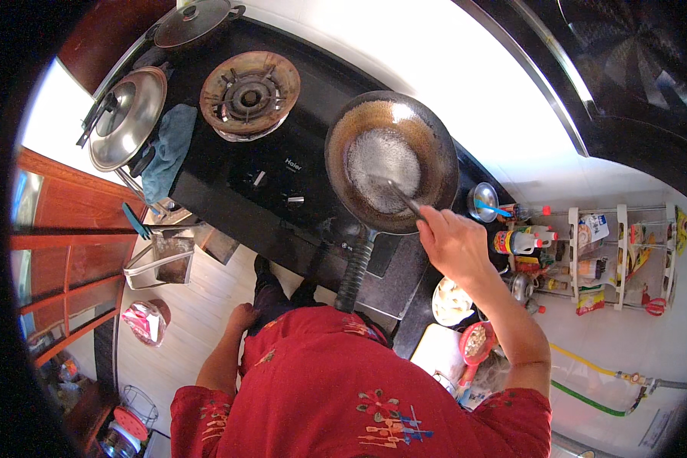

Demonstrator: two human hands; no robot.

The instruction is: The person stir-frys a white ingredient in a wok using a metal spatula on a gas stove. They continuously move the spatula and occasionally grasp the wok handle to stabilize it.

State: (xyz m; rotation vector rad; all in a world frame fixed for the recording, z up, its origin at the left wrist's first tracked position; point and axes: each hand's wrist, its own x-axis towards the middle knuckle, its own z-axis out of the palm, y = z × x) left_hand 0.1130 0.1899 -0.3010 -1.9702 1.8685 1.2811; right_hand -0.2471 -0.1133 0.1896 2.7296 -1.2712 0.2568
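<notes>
A wok (pixel 435 149) stands over the right side of the black gas hob, its ribbed dark handle pointing towards my body. Bubbly, whitish liquid (pixel 386 163) covers its bottom. My right hand (pixel 455 243) is closed around the handle of a metal utensil (pixel 403 196), whose far end dips into the liquid; the shape of that end is hidden. At my side, over the floor, hangs my left hand (pixel 244 316), its fingers curled in; I cannot tell whether they are fully closed.
Left of the wok is a bare burner (pixel 251 98). A lidded pan (pixel 129 123) and a blue-grey cloth (pixel 170 146) lie farther left. At right are a small metal bowl (pixel 483 200), sauce bottles (pixel 515 242), a plate of pale food (pixel 451 302), a red strainer (pixel 476 342) and a wall rack (pixel 622 257).
</notes>
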